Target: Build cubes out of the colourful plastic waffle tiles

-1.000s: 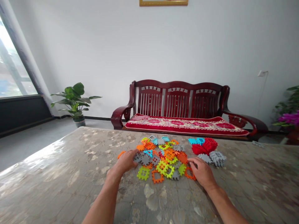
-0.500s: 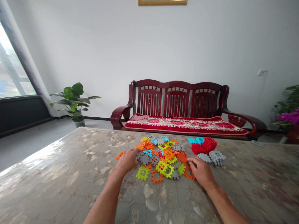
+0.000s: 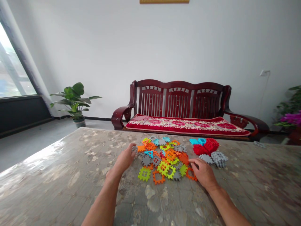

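Two bare hands rest on a marbled grey-brown desk (image 3: 70, 182), either side of a loose pile of plastic tiles (image 3: 164, 158) in orange, green, grey and blue. The left hand (image 3: 124, 160) lies at the pile's left edge, fingertips against a small grey tile (image 3: 134, 148); whether they grip it cannot be told. The right hand (image 3: 204, 173) lies palm down at the pile's right edge, fingers relaxed and unclenched, touching an orange tile (image 3: 191, 175). Just beyond the right hand sit separate heaps: red tiles (image 3: 207, 147), blue tiles (image 3: 197, 142) and grey tiles (image 3: 218, 158). Behind the desk stands a dark wooden bench (image 3: 178, 100) with a red cushion, and a potted plant (image 3: 74, 99) to the left.
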Action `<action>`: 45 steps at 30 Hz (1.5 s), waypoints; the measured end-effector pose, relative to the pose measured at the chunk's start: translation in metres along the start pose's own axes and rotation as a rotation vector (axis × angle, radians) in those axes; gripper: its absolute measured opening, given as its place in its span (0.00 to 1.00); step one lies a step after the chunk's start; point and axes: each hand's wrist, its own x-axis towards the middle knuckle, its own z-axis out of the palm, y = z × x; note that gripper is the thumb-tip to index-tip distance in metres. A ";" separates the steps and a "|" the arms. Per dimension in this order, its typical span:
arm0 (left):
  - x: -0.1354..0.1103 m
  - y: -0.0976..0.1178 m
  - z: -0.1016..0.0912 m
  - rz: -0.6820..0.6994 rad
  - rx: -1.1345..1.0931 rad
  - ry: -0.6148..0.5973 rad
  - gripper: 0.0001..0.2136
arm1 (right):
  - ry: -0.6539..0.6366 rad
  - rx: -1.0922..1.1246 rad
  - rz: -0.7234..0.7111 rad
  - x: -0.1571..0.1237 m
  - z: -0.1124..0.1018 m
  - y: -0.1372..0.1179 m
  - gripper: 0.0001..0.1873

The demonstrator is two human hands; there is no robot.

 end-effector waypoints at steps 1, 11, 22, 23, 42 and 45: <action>0.000 0.001 0.000 -0.025 0.004 0.014 0.20 | 0.003 -0.002 0.000 0.000 0.000 0.000 0.14; 0.001 -0.010 0.010 -0.197 -0.045 0.156 0.24 | 0.002 -0.008 -0.005 -0.001 0.000 0.001 0.14; 0.003 -0.006 0.012 -0.234 -0.191 0.129 0.23 | -0.014 0.000 0.001 -0.001 0.001 0.000 0.14; 0.003 -0.005 0.013 -0.231 -0.178 0.130 0.22 | -0.012 0.003 0.000 -0.001 0.001 0.000 0.14; 0.005 -0.012 0.013 -0.193 0.038 0.116 0.21 | 0.003 0.015 -0.002 0.000 -0.002 -0.008 0.14; 0.007 -0.013 0.015 -0.133 0.032 0.109 0.21 | 0.004 0.009 -0.003 0.000 -0.002 -0.007 0.14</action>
